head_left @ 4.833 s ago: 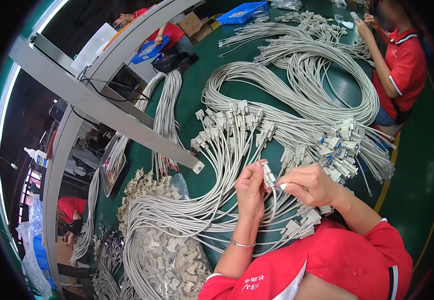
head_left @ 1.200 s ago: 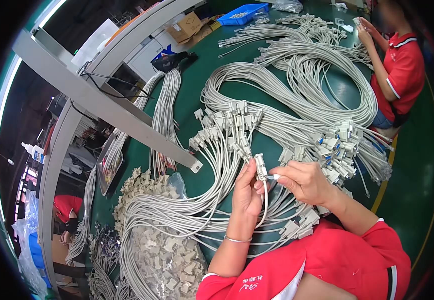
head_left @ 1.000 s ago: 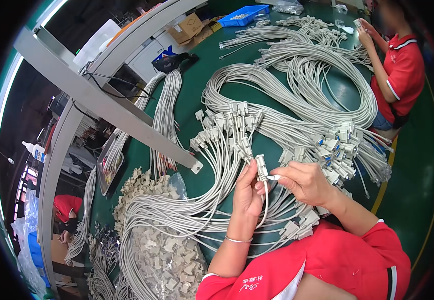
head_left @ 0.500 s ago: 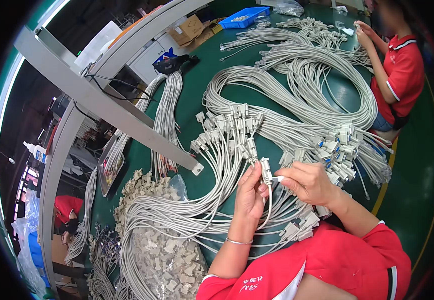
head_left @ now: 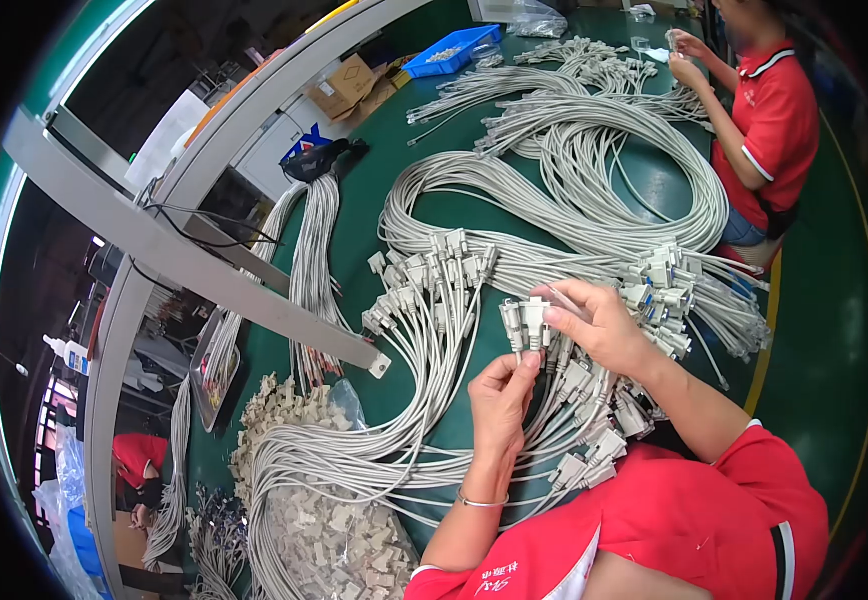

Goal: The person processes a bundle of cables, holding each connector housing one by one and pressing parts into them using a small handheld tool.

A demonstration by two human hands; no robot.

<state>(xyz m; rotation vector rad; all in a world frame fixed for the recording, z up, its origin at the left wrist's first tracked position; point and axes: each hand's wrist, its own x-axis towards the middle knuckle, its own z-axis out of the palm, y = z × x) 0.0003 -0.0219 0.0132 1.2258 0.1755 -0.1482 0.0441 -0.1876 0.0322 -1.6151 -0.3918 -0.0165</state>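
Note:
My left hand (head_left: 502, 400) is closed, with thumb and fingers pinching a grey cable just below its connector. The hooded D-sub connector (head_left: 534, 318) stands upright above those fingers, with another connector (head_left: 512, 322) close on its left. My right hand (head_left: 604, 328) is closed at the connector's right side, its thumb against the hood. A thin whitish piece (head_left: 562, 299) pokes out between the right fingers; its kind is unclear. Many grey cables with connectors (head_left: 439, 265) lie left of my hands, and more connector ends (head_left: 664, 290) lie to the right.
Coiled grey cables (head_left: 554, 205) cover the green table's middle. A bag of beige connector hoods (head_left: 344, 535) lies near left. A grey metal beam (head_left: 224, 285) crosses on the left. Far back sits a blue tray (head_left: 451, 55). A co-worker in red (head_left: 776, 120) works at far right.
The connector has turned to show its broad hood side. My left fingers have shifted down to the cable, and my right hand has moved up beside the hood. The view has shifted slightly.

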